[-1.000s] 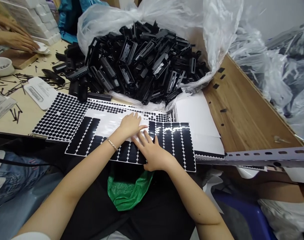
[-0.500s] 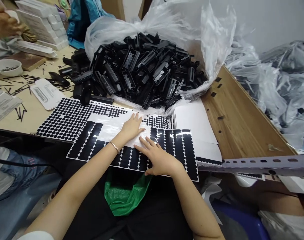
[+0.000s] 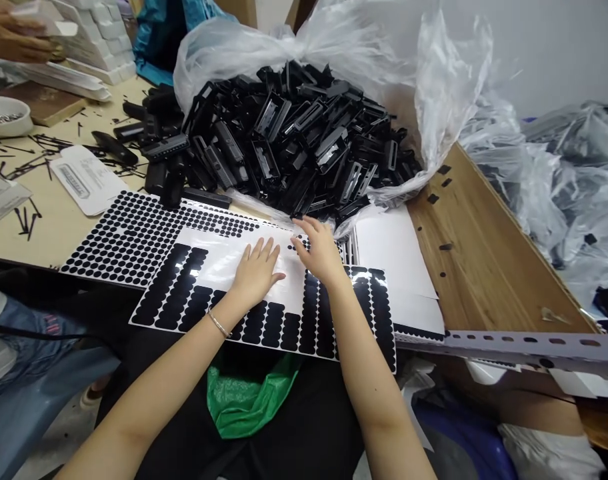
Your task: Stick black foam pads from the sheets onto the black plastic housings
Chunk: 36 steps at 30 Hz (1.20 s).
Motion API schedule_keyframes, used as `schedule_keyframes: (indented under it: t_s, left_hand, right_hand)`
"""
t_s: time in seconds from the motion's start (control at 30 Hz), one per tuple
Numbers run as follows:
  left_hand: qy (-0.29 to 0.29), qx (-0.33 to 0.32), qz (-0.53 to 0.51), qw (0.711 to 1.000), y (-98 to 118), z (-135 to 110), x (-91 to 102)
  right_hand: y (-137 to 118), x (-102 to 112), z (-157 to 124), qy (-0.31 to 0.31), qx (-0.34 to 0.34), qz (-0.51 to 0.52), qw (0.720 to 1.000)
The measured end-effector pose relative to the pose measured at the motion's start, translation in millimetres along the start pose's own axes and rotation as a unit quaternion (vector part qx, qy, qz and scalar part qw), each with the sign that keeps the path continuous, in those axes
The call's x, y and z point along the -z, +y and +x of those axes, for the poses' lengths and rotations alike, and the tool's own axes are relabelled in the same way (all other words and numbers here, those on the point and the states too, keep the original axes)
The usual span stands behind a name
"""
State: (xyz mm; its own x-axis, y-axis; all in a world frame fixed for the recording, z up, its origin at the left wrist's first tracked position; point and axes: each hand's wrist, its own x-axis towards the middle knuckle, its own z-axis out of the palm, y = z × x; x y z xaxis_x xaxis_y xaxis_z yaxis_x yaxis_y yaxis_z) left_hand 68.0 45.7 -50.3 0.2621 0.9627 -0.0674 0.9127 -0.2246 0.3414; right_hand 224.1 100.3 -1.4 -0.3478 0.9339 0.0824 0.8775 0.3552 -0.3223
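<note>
Far left, another person's hand (image 3: 14,41) is by some white boxes (image 3: 104,47); below it sits a white bowl (image 3: 4,120); thin black pins (image 3: 27,223) lie on the pale table (image 3: 54,230); next comes a sheet of small black dots (image 3: 129,233); on top of it, at the near edge, lies our sheet of bigger black stickers (image 3: 184,297); our left hand (image 3: 257,270) lies flat on its bare white part, fingers a little spread; our right hand (image 3: 323,252) is just beside it, fingers stretched to the edge of the clear bag (image 3: 434,87) full of black plastic parts (image 3: 294,133); we cannot tell if its tips pinch anything; right of that is a brown wooden board (image 3: 479,253).
</note>
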Motion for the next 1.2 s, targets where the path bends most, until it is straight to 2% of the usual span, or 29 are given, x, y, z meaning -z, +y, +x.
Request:
schedule_keyframes:
  t_s: [0.07,0.13,0.2,0.3,0.37,0.43,0.5,0.6,0.67,0.7,0.77,0.83,0.9,0.97,1.1,1.2]
  left_hand:
    - [0.008,0.002,-0.015,1.0,-1,2,-0.5]
    - [0.003,0.003,-0.039,0.999,-4,3,1.7]
    - [0.0,0.002,-0.076,0.997,-10,3,6.6]
    - [0.037,0.001,-0.159,0.987,-21,0,18.0]
    - [0.096,0.002,-0.228,0.969,-28,-4,26.5]
    - [0.148,0.006,-0.303,0.941,-32,-9,34.1]
    - [0.162,-0.005,-0.387,0.908,-33,-13,40.1]
    - [0.104,-0.051,-0.491,0.863,-33,-15,46.2]
    - [0.057,-0.063,-0.542,0.836,-33,-14,48.6]
    - [0.047,-0.053,-0.572,0.817,-34,-13,49.2]
    - [0.054,-0.01,-0.643,0.764,-36,-10,49.5]
    - [0.076,0.044,-0.702,0.707,-38,-6,48.4]
    - [0.095,0.078,-0.73,0.673,-39,-3,46.3]
    - [0.099,0.088,-0.744,0.655,-38,-2,43.3]
    - [0.022,0.087,-0.778,0.622,-26,-3,33.9]
    - [-0.019,0.103,-0.78,0.617,-15,-5,24.0]
  right_hand:
    - [4,-17,19,0.007,-0.023,-0.008,1.0]
    - [6,-31,33,-0.018,-0.03,-0.001,0.999]
    - [6,-37,40,-0.016,-0.039,0.009,0.999]
    - [0,-30,35,0.086,-0.043,0.08,0.992]
    - [-6,-17,22,0.171,-0.023,0.202,0.964]
    - [-13,-2,4,0.201,-0.014,0.353,0.914]
    - [-19,9,-14,0.145,-0.024,0.464,0.874]
    - [-24,16,-35,0.046,-0.031,0.52,0.853]
    - [-25,17,-43,0.044,-0.041,0.509,0.859]
    - [-24,16,-46,0.055,-0.049,0.482,0.873]
    - [-22,14,-53,0.054,-0.055,0.379,0.922]
    - [-19,11,-63,-0.035,-0.017,0.259,0.965]
    - [-16,7,-76,-0.152,0.035,0.183,0.971]
    - [-15,0,-92,-0.193,0.053,0.141,0.97]
    - [-17,-15,-120,-0.119,0.042,0.079,0.989]
    - [-20,-22,-128,-0.079,0.042,0.088,0.992]
